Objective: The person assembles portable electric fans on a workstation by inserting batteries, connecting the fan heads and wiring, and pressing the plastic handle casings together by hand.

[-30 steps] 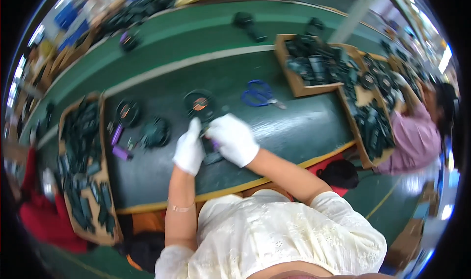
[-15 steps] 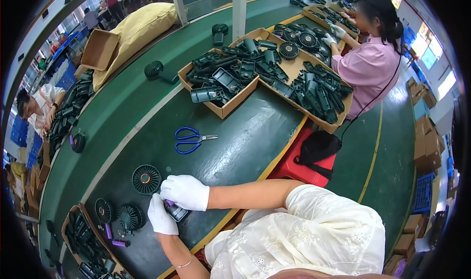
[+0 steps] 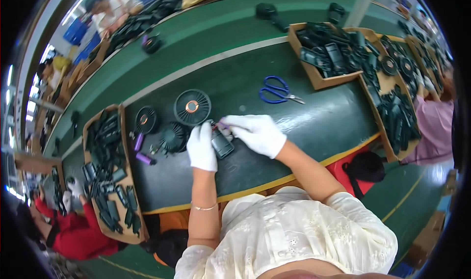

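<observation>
My gloved left hand (image 3: 201, 149) is closed on the left side of a dark green fan handle housing (image 3: 223, 145), whose hollow side faces up. My gloved right hand (image 3: 256, 134) pinches a small purple cylindrical battery (image 3: 223, 124) at the housing's upper end. Thin reddish wires show beside the battery; where they lead is hidden by the fingers. Just beyond my hands lies a round fan head (image 3: 192, 107) with a copper-coloured centre. A second fan head (image 3: 145, 119) and a third, ribbed one (image 3: 172, 137) rest left of my left hand, near two loose purple batteries (image 3: 139, 141).
Blue-handled scissors (image 3: 274, 90) lie beyond my right hand. A carton of dark parts (image 3: 120, 181) borders the left, and another carton (image 3: 319, 82) stands at the back right. Co-workers sit on both sides, one in a red sleeve (image 3: 83, 235), one in pink (image 3: 434, 127).
The view has swung left, bringing the left carton and a red-sleeved co-worker into fuller sight. My right hand has drawn back rightward from over the housing, with the battery now visible in its fingertips.
</observation>
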The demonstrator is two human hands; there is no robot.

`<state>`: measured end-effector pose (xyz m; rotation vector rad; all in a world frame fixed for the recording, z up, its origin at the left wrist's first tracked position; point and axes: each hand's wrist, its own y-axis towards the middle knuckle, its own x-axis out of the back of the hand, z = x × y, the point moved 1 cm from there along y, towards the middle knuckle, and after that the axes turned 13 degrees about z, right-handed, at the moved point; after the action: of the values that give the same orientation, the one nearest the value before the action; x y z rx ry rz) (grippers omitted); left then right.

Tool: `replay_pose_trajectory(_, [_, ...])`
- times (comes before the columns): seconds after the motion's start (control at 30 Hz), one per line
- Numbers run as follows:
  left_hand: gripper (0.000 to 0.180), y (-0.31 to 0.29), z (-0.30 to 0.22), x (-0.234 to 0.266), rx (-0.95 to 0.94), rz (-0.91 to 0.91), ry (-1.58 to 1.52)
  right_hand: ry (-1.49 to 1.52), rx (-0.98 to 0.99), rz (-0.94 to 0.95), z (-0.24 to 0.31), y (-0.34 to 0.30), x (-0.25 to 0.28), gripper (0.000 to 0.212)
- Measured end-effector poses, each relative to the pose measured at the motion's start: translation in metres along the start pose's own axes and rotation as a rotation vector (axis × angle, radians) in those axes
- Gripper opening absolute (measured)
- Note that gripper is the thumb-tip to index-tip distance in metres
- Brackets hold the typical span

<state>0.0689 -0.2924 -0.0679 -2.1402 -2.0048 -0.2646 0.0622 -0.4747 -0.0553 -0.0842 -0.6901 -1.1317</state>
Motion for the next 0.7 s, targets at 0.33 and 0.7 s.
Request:
replay_pose_trajectory(0.33, [0.038, 0.002, 0.013, 0.003, 0.08, -0.071, -0.155, -0.285, -0.087, 0.282, 0.021, -0.002, -0.018, 0.044])
replay_pose_trajectory(0.7, [0.028, 0.004, 0.015, 0.001, 0.105, -0.044, -0.355, -0.387, -0.18, 0.278, 0.017, -0.006, -0.025, 0.036])
